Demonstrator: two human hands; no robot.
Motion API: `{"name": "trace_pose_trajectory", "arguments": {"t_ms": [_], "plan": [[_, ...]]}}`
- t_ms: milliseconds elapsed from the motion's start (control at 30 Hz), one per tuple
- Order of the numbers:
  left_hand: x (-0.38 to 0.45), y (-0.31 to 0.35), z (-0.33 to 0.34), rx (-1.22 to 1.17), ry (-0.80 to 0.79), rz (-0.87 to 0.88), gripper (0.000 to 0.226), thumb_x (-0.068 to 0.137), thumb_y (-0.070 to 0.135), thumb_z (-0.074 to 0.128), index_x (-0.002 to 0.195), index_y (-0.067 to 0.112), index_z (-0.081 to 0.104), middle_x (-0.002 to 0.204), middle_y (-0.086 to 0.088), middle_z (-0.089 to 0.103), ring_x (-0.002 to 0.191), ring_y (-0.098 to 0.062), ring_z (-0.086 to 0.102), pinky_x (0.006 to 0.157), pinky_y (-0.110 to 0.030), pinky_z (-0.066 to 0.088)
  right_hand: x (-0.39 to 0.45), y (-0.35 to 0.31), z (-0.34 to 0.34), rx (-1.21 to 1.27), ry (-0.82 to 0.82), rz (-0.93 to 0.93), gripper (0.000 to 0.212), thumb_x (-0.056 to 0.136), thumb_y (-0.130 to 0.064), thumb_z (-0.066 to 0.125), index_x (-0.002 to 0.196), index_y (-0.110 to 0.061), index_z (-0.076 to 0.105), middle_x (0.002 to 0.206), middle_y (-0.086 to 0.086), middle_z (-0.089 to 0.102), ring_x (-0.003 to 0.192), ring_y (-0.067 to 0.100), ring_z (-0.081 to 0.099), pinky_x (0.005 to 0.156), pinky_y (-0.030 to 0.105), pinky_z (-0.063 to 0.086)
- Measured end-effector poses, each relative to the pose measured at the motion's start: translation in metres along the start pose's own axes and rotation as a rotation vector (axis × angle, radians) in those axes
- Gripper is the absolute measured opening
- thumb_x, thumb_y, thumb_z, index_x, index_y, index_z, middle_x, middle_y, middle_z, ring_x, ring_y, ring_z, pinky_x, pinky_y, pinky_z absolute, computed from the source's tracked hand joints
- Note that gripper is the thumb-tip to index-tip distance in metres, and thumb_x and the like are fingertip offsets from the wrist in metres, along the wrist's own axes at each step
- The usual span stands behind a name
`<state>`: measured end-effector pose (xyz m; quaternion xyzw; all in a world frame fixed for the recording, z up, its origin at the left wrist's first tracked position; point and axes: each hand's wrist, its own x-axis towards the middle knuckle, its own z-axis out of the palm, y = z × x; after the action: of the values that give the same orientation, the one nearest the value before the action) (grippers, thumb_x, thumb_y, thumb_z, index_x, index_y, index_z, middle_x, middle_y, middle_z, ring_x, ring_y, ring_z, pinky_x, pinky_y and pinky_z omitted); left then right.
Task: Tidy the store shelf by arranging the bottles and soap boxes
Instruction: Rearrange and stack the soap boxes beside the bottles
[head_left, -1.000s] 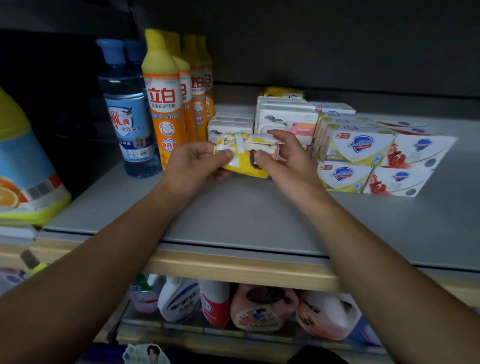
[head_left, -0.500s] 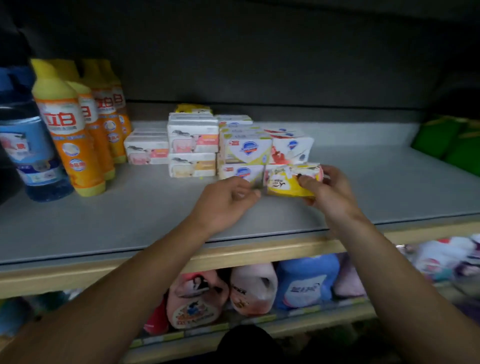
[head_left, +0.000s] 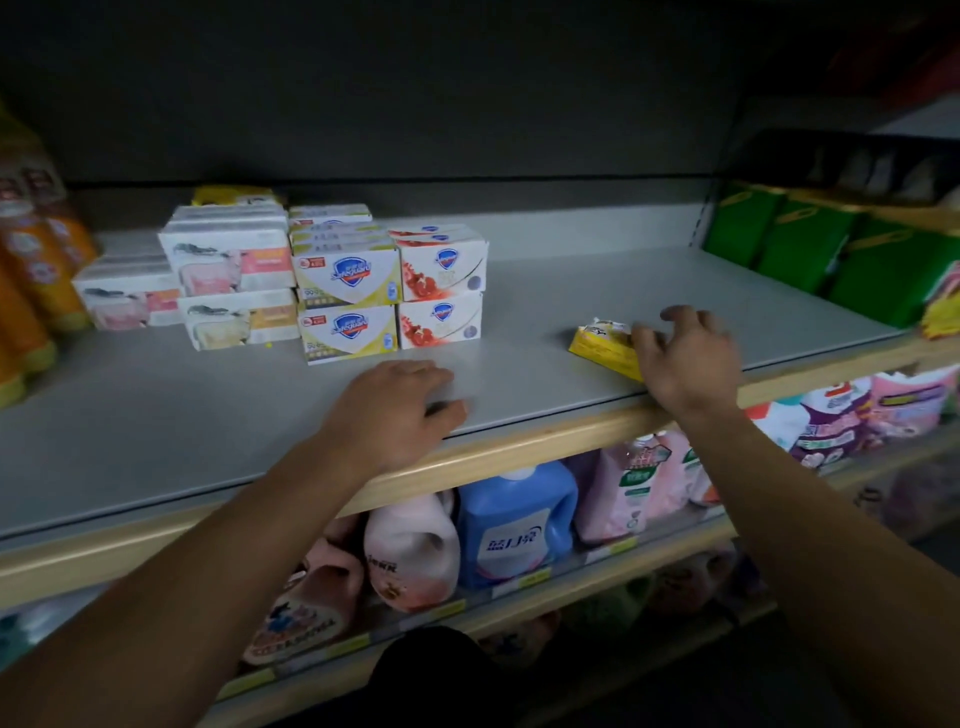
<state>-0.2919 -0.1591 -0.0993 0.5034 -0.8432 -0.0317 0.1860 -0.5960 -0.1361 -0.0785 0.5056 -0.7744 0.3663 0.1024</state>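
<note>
A yellow soap pack (head_left: 602, 345) lies on the grey shelf (head_left: 545, 280) near its front edge, right of centre. My right hand (head_left: 685, 358) covers the pack's right end, thumb touching it and fingers spread. My left hand (head_left: 400, 410) rests on the shelf near the front edge, fingers loosely curled, holding nothing. Stacked soap boxes (head_left: 348, 301) stand in rows at the middle left, white with blue shields, red-printed ones (head_left: 441, 291) beside them and pink-labelled ones (head_left: 234, 270) further left. Orange bottles (head_left: 31, 291) show blurred at the far left edge.
Green packages (head_left: 831, 260) line the shelf's right end. The shelf below holds detergent jugs, among them a blue one (head_left: 514, 525) and pink ones (head_left: 410, 551), plus refill pouches (head_left: 841, 421) to the right. A wooden lip (head_left: 519, 447) edges the shelf front.
The view swung right. My right hand carried the yellow pack rightward and set it on the shelf, fingers now spread. My left hand let go of it and dropped onto the shelf.
</note>
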Motion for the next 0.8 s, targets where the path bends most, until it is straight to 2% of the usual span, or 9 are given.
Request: {"name": "trace_pose_trajectory", "arguments": {"t_ms": [67, 167, 233, 333, 433, 500, 600, 700, 800], "plan": [[0.001, 0.001, 0.001, 0.004, 0.009, 0.003, 0.059, 0.090, 0.060, 0.048, 0.138, 0.025, 0.053, 0.147, 0.000, 0.048, 0.135, -0.020, 0.042, 0.113, -0.032, 0.030, -0.011, -0.002, -0.002, -0.016, 0.010, -0.223, 0.038, 0.094, -0.037, 0.053, 0.121, -0.013, 0.064, 0.123, 0.015, 0.060, 0.112, 0.042, 0.052, 0.098, 0.043, 0.039], [0.000, 0.002, 0.000, 0.000, 0.012, 0.000, 0.061, 0.090, 0.063, 0.047, 0.137, 0.025, 0.054, 0.146, 0.000, 0.049, 0.134, -0.021, 0.043, 0.113, -0.033, 0.031, -0.028, 0.000, -0.001, -0.200, -0.184, -0.370, 0.049, 0.096, -0.051, 0.043, 0.135, -0.023, 0.055, 0.137, 0.004, 0.053, 0.126, 0.035, 0.044, 0.103, 0.046, 0.036], [0.001, 0.002, 0.000, -0.006, 0.011, -0.004, 0.058, 0.090, 0.059, 0.049, 0.137, 0.025, 0.053, 0.147, 0.001, 0.048, 0.135, -0.020, 0.042, 0.113, -0.034, 0.031, -0.025, 0.007, 0.001, -0.233, -0.241, -0.341, 0.055, 0.096, -0.055, 0.040, 0.143, -0.026, 0.045, 0.147, -0.001, 0.045, 0.136, 0.030, 0.035, 0.110, 0.045, 0.029], [0.001, 0.002, 0.000, -0.010, 0.001, -0.009, 0.057, 0.090, 0.057, 0.050, 0.139, 0.026, 0.052, 0.149, 0.001, 0.046, 0.136, -0.020, 0.040, 0.114, -0.034, 0.029, -0.006, 0.016, 0.003, -0.234, -0.324, -0.201, 0.064, 0.095, -0.059, 0.034, 0.151, -0.028, 0.030, 0.158, -0.003, 0.028, 0.147, 0.025, 0.019, 0.118, 0.047, 0.019], [0.001, 0.001, 0.000, -0.018, -0.005, -0.017, 0.058, 0.090, 0.058, 0.050, 0.139, 0.028, 0.051, 0.149, 0.003, 0.045, 0.136, -0.019, 0.040, 0.113, -0.033, 0.029, 0.008, 0.020, 0.009, -0.237, -0.437, -0.096, 0.072, 0.094, -0.064, 0.031, 0.155, -0.028, 0.017, 0.163, -0.004, 0.012, 0.150, 0.022, 0.001, 0.119, 0.051, 0.013], [0.000, 0.001, 0.000, -0.016, -0.005, -0.023, 0.058, 0.089, 0.059, 0.049, 0.139, 0.029, 0.051, 0.149, 0.004, 0.045, 0.136, -0.019, 0.040, 0.112, -0.034, 0.029, 0.011, 0.021, 0.012, -0.251, -0.451, -0.079, 0.076, 0.093, -0.067, 0.030, 0.155, -0.028, 0.012, 0.163, -0.006, 0.007, 0.150, 0.021, -0.004, 0.119, 0.052, 0.011], [0.000, 0.000, 0.000, -0.010, 0.006, -0.022, 0.057, 0.088, 0.059, 0.051, 0.137, 0.029, 0.052, 0.146, 0.004, 0.048, 0.134, -0.019, 0.041, 0.111, -0.034, 0.031, 0.011, 0.019, 0.010, -0.298, -0.454, -0.085, 0.077, 0.093, -0.067, 0.030, 0.156, -0.027, 0.010, 0.164, -0.003, 0.006, 0.151, 0.025, -0.004, 0.120, 0.053, 0.007], [-0.001, 0.002, -0.005, -0.028, 0.011, -0.019, 0.057, 0.086, 0.059, 0.053, 0.132, 0.026, 0.057, 0.139, 0.003, 0.056, 0.128, -0.020, 0.047, 0.108, -0.034, 0.037, 0.004, 0.004, 0.003, -0.310, -0.407, -0.109, 0.070, 0.095, -0.060, 0.034, 0.154, -0.026, 0.016, 0.163, 0.001, 0.010, 0.150, 0.031, -0.001, 0.120, 0.052, 0.003], [-0.003, 0.001, -0.016, -0.117, -0.011, -0.020, 0.049, 0.085, 0.051, 0.061, 0.121, 0.019, 0.066, 0.126, 0.000, 0.065, 0.119, -0.021, 0.057, 0.102, -0.034, 0.043, -0.015, -0.031, -0.002, -0.198, -0.294, -0.267, 0.064, 0.096, -0.051, 0.045, 0.151, -0.021, 0.029, 0.157, 0.007, 0.028, 0.146, 0.032, 0.017, 0.120, 0.045, 0.012]]}}
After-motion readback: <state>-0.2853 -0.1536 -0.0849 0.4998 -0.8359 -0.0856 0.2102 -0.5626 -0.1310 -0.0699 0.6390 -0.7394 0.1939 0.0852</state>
